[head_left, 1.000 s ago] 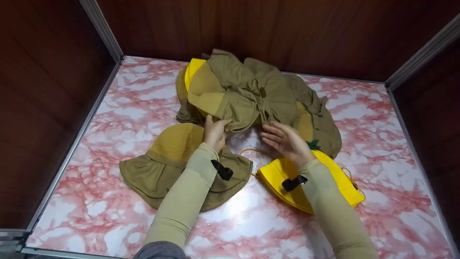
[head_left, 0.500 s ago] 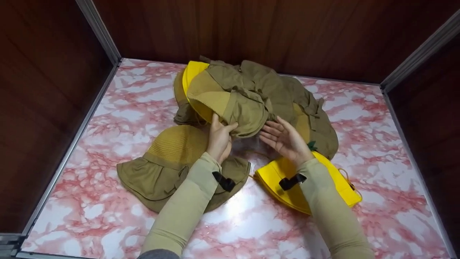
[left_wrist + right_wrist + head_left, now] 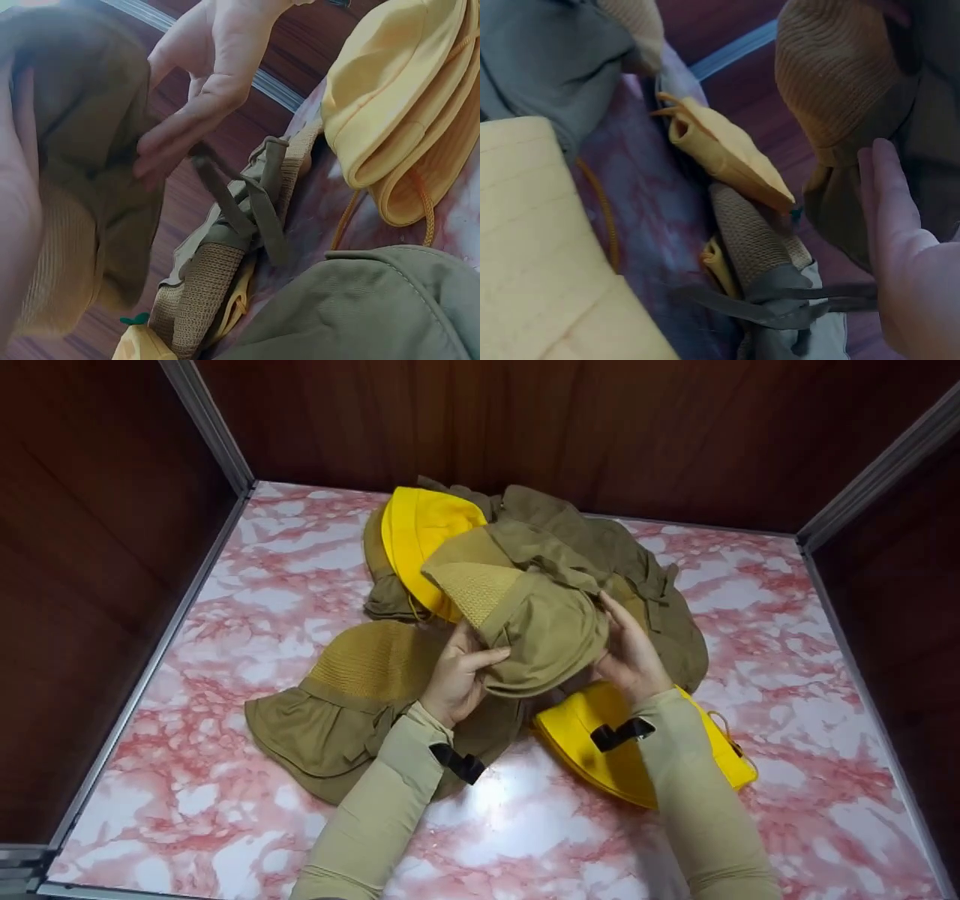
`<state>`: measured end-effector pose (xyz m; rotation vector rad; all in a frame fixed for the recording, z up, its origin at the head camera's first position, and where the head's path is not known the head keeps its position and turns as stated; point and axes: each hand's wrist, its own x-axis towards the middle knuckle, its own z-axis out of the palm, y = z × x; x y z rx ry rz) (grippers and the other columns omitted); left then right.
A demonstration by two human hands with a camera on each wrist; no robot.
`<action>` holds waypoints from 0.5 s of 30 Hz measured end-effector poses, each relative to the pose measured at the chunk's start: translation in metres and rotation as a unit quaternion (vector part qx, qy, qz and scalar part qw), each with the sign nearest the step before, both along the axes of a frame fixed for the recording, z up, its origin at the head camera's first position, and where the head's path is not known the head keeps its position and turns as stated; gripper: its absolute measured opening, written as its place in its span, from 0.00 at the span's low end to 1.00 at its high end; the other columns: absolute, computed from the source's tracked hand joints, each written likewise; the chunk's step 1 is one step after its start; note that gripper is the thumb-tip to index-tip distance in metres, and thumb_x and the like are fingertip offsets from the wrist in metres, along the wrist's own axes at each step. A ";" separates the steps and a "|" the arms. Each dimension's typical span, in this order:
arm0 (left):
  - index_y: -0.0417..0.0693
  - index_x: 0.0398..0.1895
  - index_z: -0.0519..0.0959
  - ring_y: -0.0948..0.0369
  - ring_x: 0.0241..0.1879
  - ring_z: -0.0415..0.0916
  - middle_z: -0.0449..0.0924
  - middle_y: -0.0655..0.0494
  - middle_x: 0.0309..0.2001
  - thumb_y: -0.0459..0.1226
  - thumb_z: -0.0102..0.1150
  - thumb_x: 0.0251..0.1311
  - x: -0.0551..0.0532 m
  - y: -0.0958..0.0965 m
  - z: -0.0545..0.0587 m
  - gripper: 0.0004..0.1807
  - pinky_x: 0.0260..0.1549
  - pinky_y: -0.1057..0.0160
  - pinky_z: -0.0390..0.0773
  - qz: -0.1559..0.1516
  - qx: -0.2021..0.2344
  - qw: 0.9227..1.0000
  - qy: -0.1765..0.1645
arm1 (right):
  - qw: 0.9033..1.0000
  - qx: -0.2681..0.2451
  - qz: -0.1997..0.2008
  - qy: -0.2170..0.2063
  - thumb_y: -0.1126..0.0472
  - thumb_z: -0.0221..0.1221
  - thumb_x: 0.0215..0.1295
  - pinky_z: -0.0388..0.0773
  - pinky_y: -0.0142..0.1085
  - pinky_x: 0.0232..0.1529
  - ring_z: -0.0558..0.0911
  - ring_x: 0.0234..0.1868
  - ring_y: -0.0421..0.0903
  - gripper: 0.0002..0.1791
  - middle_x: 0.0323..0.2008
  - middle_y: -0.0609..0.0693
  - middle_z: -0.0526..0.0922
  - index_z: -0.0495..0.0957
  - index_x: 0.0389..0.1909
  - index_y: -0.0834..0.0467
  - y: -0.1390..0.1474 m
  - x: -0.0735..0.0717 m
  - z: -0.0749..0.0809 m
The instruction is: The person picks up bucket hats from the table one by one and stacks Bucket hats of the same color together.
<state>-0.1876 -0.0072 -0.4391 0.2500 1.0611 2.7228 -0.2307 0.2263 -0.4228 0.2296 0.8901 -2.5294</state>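
In the head view an olive sun hat (image 3: 551, 622) with a tan mesh crown is held above the table, folded flat. My left hand (image 3: 456, 673) grips its near left edge, thumb on top of the brim and fingers beneath. My right hand (image 3: 636, 656) touches the right side of the brim, its fingertips partly hidden behind the cloth. The right wrist view shows that hand (image 3: 907, 240) with straight fingers lying against the held hat (image 3: 836, 90). A yellow hat (image 3: 589, 727) lies under my right wrist. Another olive hat (image 3: 322, 735) lies under my left forearm.
At the back is a pile of olive hats (image 3: 664, 615) with cloth ties. A yellow bucket hat (image 3: 420, 529) leans at the pile's left. Dark wood-look panels (image 3: 525, 427) enclose the pink-and-white marbled table (image 3: 180, 787) at back and sides.
The held hat has come off the pile toward me and to the right, lifted by my left hand. More of the yellow hat behind is uncovered. My right hand now meets the brim.
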 end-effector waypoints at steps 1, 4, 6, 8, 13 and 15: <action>0.40 0.69 0.56 0.60 0.50 0.79 0.73 0.51 0.57 0.14 0.45 0.56 0.001 -0.001 0.000 0.36 0.46 0.65 0.84 -0.017 0.005 1.000 0.001 | 1.000 -0.017 0.000 -0.002 0.50 0.49 0.76 0.84 0.36 0.41 0.85 0.37 0.46 0.20 0.37 0.53 0.86 0.82 0.41 0.61 0.001 0.000 0.002; 0.40 0.74 0.51 0.58 0.54 0.76 0.70 0.48 0.61 0.14 0.44 0.56 0.002 -0.003 0.000 0.41 0.50 0.63 0.83 -0.073 0.013 0.997 0.008 | 0.999 -0.044 -0.005 0.005 0.52 0.49 0.77 0.85 0.37 0.38 0.86 0.33 0.48 0.19 0.34 0.55 0.86 0.82 0.40 0.62 0.004 0.001 0.007; 0.41 0.76 0.48 0.57 0.56 0.75 0.69 0.47 0.62 0.14 0.44 0.56 0.002 -0.005 -0.001 0.43 0.51 0.62 0.82 -0.099 0.010 0.995 0.016 | 0.999 -0.042 -0.009 0.004 0.55 0.47 0.78 0.85 0.36 0.36 0.86 0.30 0.48 0.19 0.31 0.56 0.86 0.82 0.38 0.64 0.005 0.001 0.009; 0.40 0.76 0.46 0.58 0.58 0.74 0.67 0.46 0.64 0.14 0.44 0.55 0.002 -0.007 -0.002 0.44 0.55 0.62 0.80 -0.113 0.003 0.993 0.027 | 0.999 -0.034 -0.014 -0.003 0.58 0.46 0.79 0.85 0.36 0.35 0.85 0.28 0.49 0.20 0.29 0.57 0.85 0.82 0.36 0.65 0.006 0.002 0.009; 0.43 0.78 0.43 0.58 0.60 0.73 0.59 0.40 0.71 0.14 0.44 0.54 -0.001 -0.011 -0.006 0.47 0.58 0.63 0.78 -0.116 -0.008 0.993 0.027 | 0.998 0.012 -0.043 -0.035 0.66 0.46 0.77 0.85 0.34 0.34 0.84 0.29 0.48 0.17 0.29 0.56 0.83 0.81 0.33 0.68 0.007 0.005 0.009; 0.45 0.79 0.41 0.58 0.60 0.72 0.54 0.39 0.74 0.15 0.45 0.54 -0.002 -0.012 -0.008 0.50 0.57 0.63 0.79 -0.116 -0.002 0.993 0.018 | 0.997 0.026 -0.058 -0.042 0.69 0.46 0.75 0.84 0.33 0.33 0.83 0.28 0.47 0.16 0.29 0.56 0.82 0.80 0.31 0.67 0.007 0.006 0.008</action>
